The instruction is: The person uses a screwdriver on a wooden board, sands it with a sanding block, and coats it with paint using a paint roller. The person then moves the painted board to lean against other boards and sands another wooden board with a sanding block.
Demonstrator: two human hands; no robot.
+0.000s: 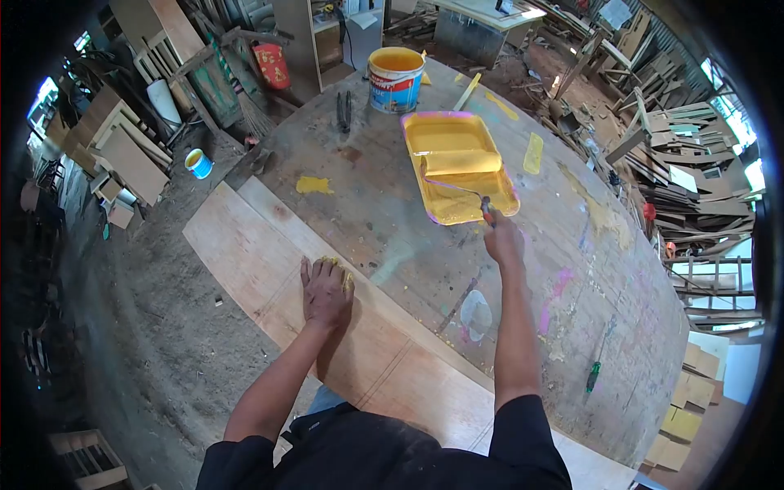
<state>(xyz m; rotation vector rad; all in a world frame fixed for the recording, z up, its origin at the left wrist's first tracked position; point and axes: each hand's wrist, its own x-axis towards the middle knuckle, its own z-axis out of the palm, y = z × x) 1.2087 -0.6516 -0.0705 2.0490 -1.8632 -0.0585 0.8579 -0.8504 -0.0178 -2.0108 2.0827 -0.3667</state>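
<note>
My right hand [504,237] is closed round the handle of a paint roller [462,162], whose yellow-coated roller lies in a yellow paint tray [433,212]. With its fingers slightly apart, my left hand [328,294] rests flat on a long wooden board [269,282] at the table's near edge. Yellow paint marks the left fingertips. Behind the tray stands a bucket [394,94] with yellow paint inside its rim. A light stick [468,91] lies beyond the tray.
Pliers-like dark tools [344,112] lie on the table [604,302] left of the bucket. A green screwdriver [594,376] is at the right. A small paint pot [198,163] stands on the ground at the left. Wood scraps [694,180] are piled at the right.
</note>
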